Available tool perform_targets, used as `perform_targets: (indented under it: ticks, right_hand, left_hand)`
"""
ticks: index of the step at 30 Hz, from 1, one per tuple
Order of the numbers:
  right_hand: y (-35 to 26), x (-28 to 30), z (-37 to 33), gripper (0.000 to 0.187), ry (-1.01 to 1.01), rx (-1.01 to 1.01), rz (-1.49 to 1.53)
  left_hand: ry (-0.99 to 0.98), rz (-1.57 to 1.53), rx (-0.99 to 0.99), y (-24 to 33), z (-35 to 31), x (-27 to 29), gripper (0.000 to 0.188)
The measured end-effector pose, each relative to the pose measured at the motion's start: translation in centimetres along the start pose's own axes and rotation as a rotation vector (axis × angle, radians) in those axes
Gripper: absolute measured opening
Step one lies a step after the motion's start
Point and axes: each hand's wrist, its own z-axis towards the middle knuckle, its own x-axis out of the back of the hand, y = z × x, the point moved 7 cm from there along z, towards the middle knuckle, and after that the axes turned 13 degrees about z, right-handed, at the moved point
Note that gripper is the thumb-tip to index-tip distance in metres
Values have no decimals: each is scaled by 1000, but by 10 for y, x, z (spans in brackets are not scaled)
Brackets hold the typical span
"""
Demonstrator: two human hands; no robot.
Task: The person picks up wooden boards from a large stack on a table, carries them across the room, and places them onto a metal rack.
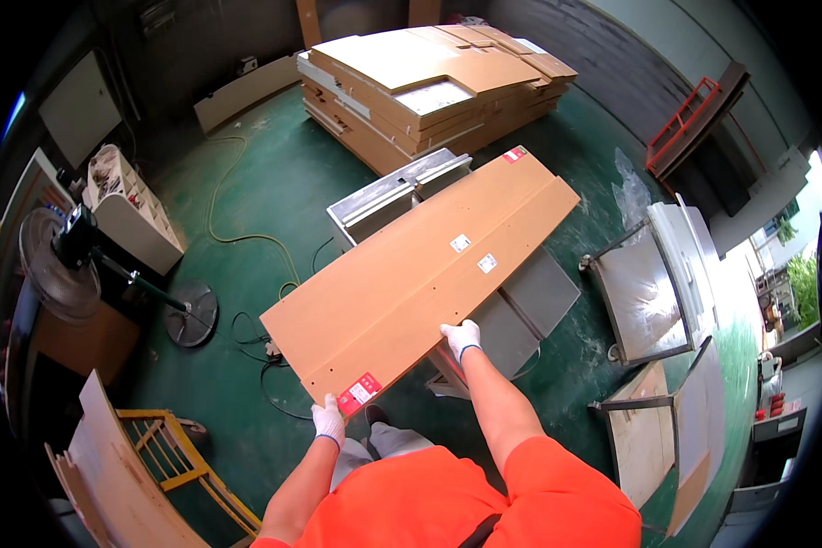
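Two long orange-brown boards [402, 274] lie one on the other, slanting from near left to far right. Red labels mark their ends, and white stickers sit near the middle. My left hand [329, 420], in a white glove, is closed on the near left end, beside a red label [360, 391]. Further right, my gloved right hand [463, 337] grips the long near edge; its fingertips are partly hidden. Beneath the boards, a grey metal machine table [539, 290] shows on the right. Whether they rest on it I cannot tell.
A big stack of brown panels [365, 137] stands at the back. On the left are a standing fan [192, 313], a white bin [132, 219] and a yellow wooden frame [187, 477]. Carts with panels [644, 288] stand right. A hose [212, 215] and cables cross the green floor.
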Motion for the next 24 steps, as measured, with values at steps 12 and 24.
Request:
perform_targets:
  ticks: [12,24]
  right_hand:
    - [102,-94,-290,30,-1029,-189,-432]
    - [66,-240,-379,45,-1550,804,-1040]
  left_hand:
    - [338,254,201,-192,-84,183,50]
    - [618,-224,651,-482,-291,150,51]
